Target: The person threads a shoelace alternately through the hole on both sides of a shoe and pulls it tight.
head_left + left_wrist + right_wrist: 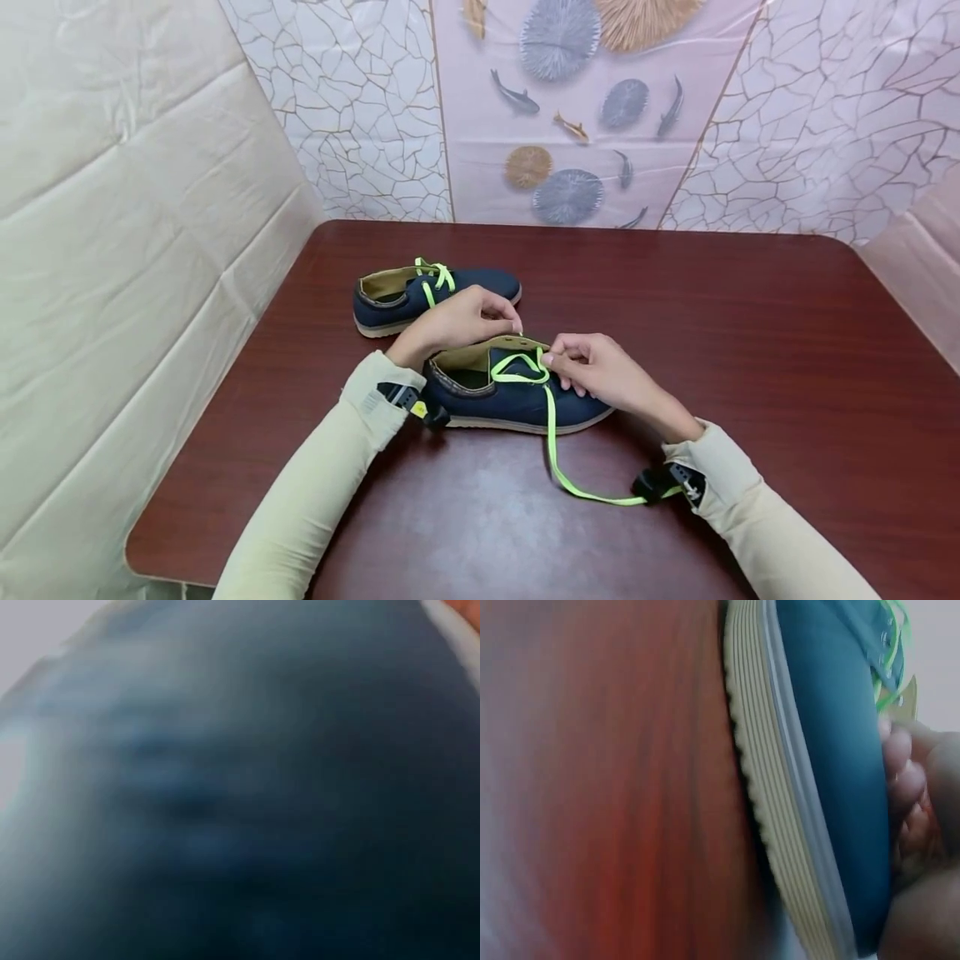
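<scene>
A navy blue shoe [480, 408] with a tan lining lies sole down, toe to the right. Its neon green shoelace [552, 433] loops over the tongue, and one long end trails down the near side onto the table. My left hand [467, 320] reaches over the shoe's opening and pinches a bit of lace at the far eyelet flap. With thumb and forefinger, my right hand [603, 371] pinches the lace by the front eyelets, other fingers bent over the toe. The right wrist view shows the ribbed sole [769, 780] and curled fingertips [907, 784]; the left wrist view is a dark blue blur.
A matching navy shoe [486, 282] with green laces stands behind, toe to the right. The dark red-brown table [750, 333] has rounded corners. Patterned cloth [375, 108] hangs beyond its far edge. The lace's loose end reaches the right wrist camera [654, 483].
</scene>
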Demonstrator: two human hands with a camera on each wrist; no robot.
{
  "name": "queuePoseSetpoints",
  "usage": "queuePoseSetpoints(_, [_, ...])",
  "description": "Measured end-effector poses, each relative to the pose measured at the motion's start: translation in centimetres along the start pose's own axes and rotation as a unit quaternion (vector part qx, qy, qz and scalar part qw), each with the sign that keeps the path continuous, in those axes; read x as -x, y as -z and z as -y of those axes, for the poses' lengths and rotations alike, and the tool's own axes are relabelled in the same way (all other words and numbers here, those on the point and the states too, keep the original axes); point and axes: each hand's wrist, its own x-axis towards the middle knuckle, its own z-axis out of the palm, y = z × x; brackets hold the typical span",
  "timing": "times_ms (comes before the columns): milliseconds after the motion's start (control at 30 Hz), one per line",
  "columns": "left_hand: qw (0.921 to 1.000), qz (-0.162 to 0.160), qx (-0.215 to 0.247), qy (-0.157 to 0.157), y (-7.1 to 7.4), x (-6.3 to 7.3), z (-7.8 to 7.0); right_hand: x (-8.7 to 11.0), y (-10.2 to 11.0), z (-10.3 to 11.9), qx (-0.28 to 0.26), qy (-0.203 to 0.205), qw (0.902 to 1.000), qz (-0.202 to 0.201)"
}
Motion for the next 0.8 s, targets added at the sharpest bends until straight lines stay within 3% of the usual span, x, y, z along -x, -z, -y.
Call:
queuePoseSetpoints(167, [0.9997,-0.025,0.005,0.002,-1.0,0.0,0.8,0.1,-0.8,0.0,0.037,0.012,0.9978,-0.053])
queuePoseSetpoints(367, [0.9927,-0.116,0.031,-0.003,-0.9,0.2,0.3,0.1,-0.9,-0.2,-0.031,-0.002,0.9981,-0.053])
queuePoseSetpoints(500, [0.9763,-0.209,0.056,-0.008,-0.4,0.4,-0.7,-0.2,-0.5,0.3,-0.07,0.001,0.9967,-0.04])
queuePoseSetpoints(600, [0.9624,-0.264,0.051,-0.035,-0.1,0.4,-1.4,-0.3,0.0,1.3,-0.067,0.001,0.9971,-0.037])
queuePoseSetpoints(800, [0.94,-0.323,0.06,-0.092,-0.1,0.5,-2.4,-1.4,0.9,3.0,-0.056,-0.027,0.9975,-0.034])
